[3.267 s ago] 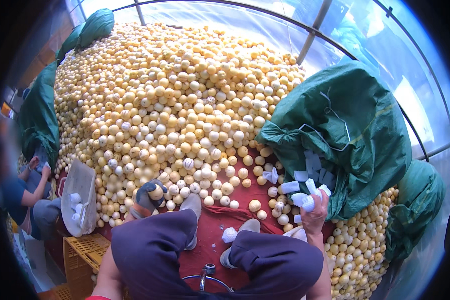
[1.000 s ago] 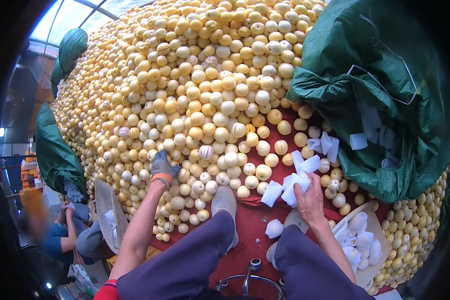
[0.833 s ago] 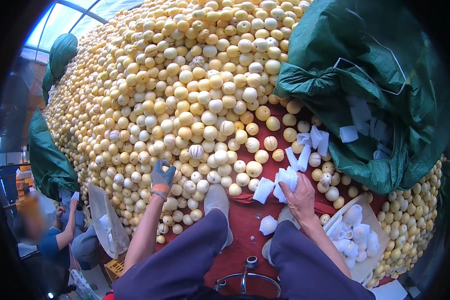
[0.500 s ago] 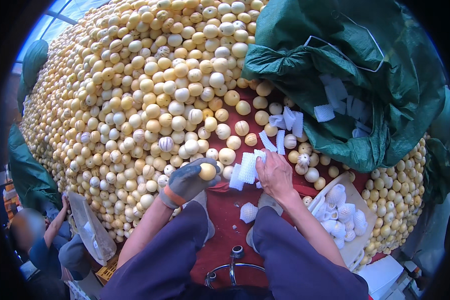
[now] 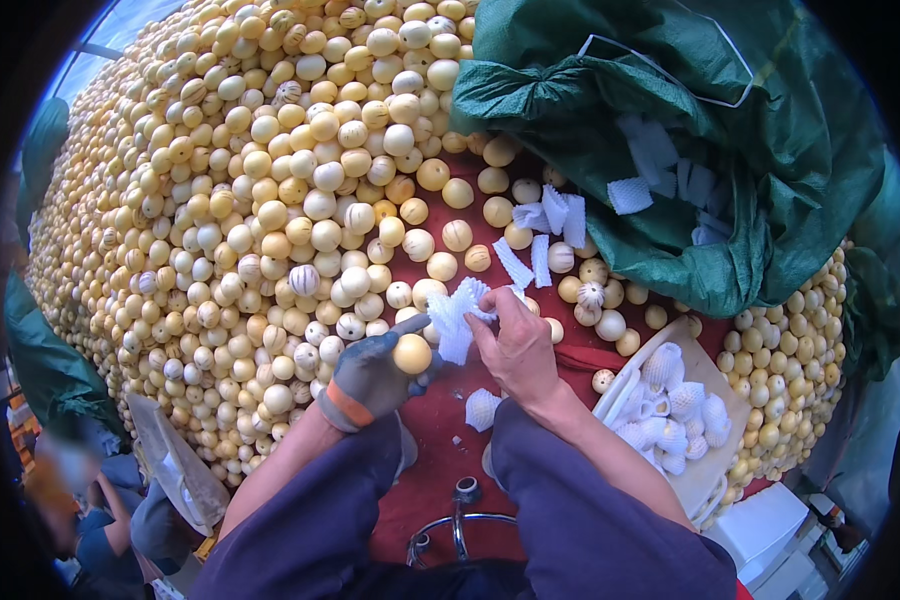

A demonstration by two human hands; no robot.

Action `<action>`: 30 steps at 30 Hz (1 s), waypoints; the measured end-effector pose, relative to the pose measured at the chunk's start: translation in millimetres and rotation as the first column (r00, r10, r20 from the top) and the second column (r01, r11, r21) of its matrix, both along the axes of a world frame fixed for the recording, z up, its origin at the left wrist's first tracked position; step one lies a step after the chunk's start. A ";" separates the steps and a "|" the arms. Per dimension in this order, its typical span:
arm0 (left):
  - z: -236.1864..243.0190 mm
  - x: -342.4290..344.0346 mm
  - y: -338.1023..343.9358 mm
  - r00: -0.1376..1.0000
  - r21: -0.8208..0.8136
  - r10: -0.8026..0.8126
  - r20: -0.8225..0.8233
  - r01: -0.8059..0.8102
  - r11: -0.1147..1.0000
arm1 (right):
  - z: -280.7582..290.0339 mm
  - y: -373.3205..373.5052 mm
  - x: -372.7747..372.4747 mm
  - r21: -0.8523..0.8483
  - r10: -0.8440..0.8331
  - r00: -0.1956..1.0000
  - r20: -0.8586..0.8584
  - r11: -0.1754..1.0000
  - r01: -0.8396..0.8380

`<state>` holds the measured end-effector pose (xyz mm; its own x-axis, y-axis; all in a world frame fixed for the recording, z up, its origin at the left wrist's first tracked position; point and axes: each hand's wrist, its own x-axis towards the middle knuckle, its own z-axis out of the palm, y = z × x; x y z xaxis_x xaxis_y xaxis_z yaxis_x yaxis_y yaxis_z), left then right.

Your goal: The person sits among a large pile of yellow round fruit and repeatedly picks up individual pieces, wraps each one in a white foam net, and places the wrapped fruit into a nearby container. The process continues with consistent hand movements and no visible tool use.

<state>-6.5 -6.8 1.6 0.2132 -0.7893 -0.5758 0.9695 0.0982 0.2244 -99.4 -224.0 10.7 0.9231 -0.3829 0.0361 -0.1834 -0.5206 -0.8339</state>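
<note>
My left hand (image 5: 365,378), in a grey glove with an orange cuff, is closed around a round yellow pepino melon (image 5: 412,354). The fruit faces up, bare of any wrapping. Just right of it, my bare right hand (image 5: 520,350) pinches a white foam net sleeve (image 5: 454,325) between thumb and fingers. The sleeve hangs toward the glove, close to the melon; whether they touch I cannot tell. Another crumpled foam net (image 5: 482,409) lies on the red cloth (image 5: 435,440) below my hands. Several flat foam sleeves (image 5: 564,215) lie farther ahead among loose melons.
A huge heap of pepino melons (image 5: 270,215) rises ahead and left. At the upper right, a green woven sack (image 5: 670,250) holds more foam sleeves. A pale crate (image 5: 735,410) with net-wrapped fruit stands right of my knee. Another person (image 5: 105,525) is at lower left, beside a tilted bin (image 5: 175,465).
My right hand has lifted a foam net sleeve off the cloth and brought it left, nearer the melon. The left hand still holds the melon, now turned more into view. The whole view has shifted slightly.
</note>
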 end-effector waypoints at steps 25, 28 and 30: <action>-26.7 -20.2 4.3 0.459 0.455 -0.406 0.791 0.004 0.891 | 0.1 22.4 -7.7 0.141 0.299 0.924 -0.239 0.952 -0.271; -21.3 -16.7 6.7 0.593 0.437 -0.366 0.718 0.025 0.899 | -4.8 23.8 -7.8 0.322 0.312 0.915 -0.255 0.920 -0.224; -23.7 -10.8 15.2 0.835 0.342 -0.175 0.521 -0.017 0.939 | -4.6 21.9 -6.1 0.627 0.324 0.907 -0.268 0.774 -0.091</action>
<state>-17.2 8.4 -22.1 0.5077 -0.6093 -0.6091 0.6847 -0.1437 0.7145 -105.6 -202.1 6.1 0.8873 -0.0168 -0.4609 -0.4611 -0.0084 -0.8873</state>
